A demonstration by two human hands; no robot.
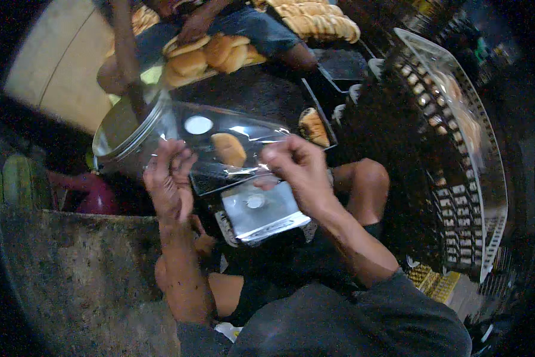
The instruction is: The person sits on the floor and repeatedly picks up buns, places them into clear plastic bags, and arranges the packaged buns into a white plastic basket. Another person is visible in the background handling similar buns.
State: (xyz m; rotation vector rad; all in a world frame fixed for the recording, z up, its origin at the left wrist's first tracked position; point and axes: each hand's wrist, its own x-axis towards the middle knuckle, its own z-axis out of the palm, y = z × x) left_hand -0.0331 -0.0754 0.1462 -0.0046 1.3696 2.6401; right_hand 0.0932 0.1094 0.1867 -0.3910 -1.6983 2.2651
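Note:
A clear plastic bag (pixel 254 122) with a round white sticker (pixel 198 125) stretches between my hands. My right hand (pixel 301 165) pinches its right end between thumb and fingers. At the bag's left end is my left hand (pixel 170 178), palm turned inward and fingers slightly curled; whether it grips the film is unclear. A golden bun (pixel 229 149) shows through the film, and I cannot tell whether it lies inside the bag or on the dark tray (pixel 249 89) behind. Below, near my knees, lies a stack of flat clear bags (pixel 263 207), its top one also bearing a white sticker.
A filled bread roll (pixel 314 127) lies at the tray's right edge. Opposite sits a person, one hand (pixel 196 29) at a pile of buns (pixel 205 58), an arm beside a round metal basin (pixel 124 125). More bread (pixel 321 20) is behind. A plastic crate (pixel 490 178) stands at right.

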